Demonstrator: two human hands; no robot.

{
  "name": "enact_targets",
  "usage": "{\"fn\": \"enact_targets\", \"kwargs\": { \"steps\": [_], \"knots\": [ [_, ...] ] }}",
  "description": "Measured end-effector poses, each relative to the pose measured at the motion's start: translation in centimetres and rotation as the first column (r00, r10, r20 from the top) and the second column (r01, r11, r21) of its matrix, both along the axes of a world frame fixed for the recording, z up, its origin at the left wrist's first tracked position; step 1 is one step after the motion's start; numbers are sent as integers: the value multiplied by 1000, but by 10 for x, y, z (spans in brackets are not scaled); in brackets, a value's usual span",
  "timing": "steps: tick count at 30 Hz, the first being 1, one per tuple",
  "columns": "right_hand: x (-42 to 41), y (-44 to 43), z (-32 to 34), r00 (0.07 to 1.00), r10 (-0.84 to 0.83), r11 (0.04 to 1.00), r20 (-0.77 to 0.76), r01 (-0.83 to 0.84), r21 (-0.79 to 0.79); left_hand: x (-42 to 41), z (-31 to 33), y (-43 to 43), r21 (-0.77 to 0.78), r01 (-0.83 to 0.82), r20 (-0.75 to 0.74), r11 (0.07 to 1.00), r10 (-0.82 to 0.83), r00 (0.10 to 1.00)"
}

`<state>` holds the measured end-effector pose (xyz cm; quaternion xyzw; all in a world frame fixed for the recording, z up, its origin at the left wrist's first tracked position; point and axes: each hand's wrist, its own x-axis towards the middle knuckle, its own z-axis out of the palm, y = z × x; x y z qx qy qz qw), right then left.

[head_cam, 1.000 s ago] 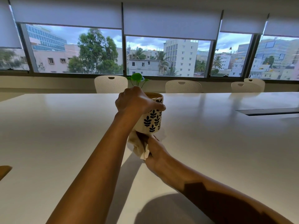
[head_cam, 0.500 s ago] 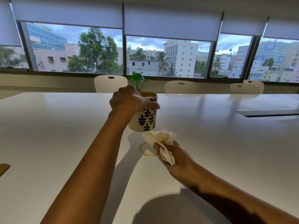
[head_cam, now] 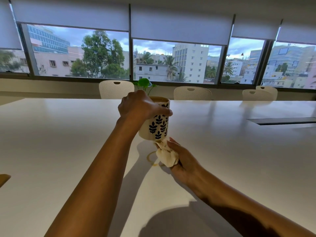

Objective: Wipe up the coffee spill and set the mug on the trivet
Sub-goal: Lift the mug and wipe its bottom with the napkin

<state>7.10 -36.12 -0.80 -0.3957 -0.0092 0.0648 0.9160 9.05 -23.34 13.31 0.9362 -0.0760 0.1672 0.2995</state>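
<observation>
Left hand (head_cam: 140, 106) grips mug (head_cam: 156, 124) lifted above bench (head_cam: 239, 159); right hand (head_cam: 183, 159) clutches crumpled tissue (head_cam: 165, 155) under mug base, over coffee ring (head_cam: 151, 159).

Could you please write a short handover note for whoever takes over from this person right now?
Left hand grips the mug near its rim, lifted off the table.
Right hand holds a crumpled tissue against the mug's base.
The coffee ring lies on the table below the mug, unwiped.
A brown piece at the left edge may be the trivet; too little shows to tell.
Done: mug lifted, base being dabbed.
Left: wipe the ring, then set the mug on the trivet.
</observation>
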Motion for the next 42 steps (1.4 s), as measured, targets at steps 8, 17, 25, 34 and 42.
{"fn": "enact_targets", "kwargs": {
  "steps": [8,17,25,34,42],
  "knots": [
    [8,17,1,994,-105,994,-33,105,1,-3,-1,-8,24,-1,1,1000,1,1000],
    [14,33,8,961,-261,964,-86,255,-81,-8,-2,-12,54,-12,36,998,10,999],
    [18,37,13,979,-127,989,-161,137,53,-5,-2,-6,42,-15,24,999,14,1000],
    [12,19,3,983,-157,987,-95,154,-36,-2,-2,-3,32,-5,-36,999,6,999],
    [0,11,-9,992,-127,986,11,127,-112,-2,1,2,37,-31,-32,999,32,999]
  ]
}}
